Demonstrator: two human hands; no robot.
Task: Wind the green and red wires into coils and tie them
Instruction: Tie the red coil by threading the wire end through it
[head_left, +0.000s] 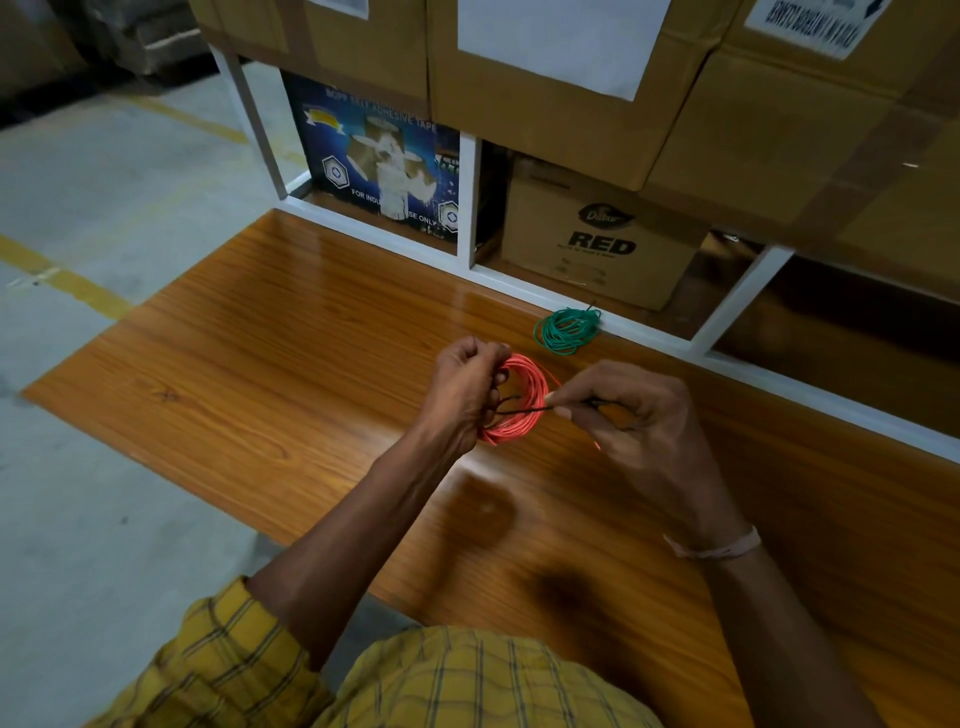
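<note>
Head view: at frame centre the left hand (462, 389) grips the red coil (519, 400) while the right hand (623, 410) pinches a black tie (524, 410); the green coil (567, 328) lies upper right. A slipped tie could let loops spring loose.

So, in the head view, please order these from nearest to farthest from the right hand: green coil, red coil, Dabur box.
From the right hand:
1. red coil, just left, between both hands.
2. green coil, beyond, at the table's back edge.
3. Dabur box, farther back, in the rack.
</note>
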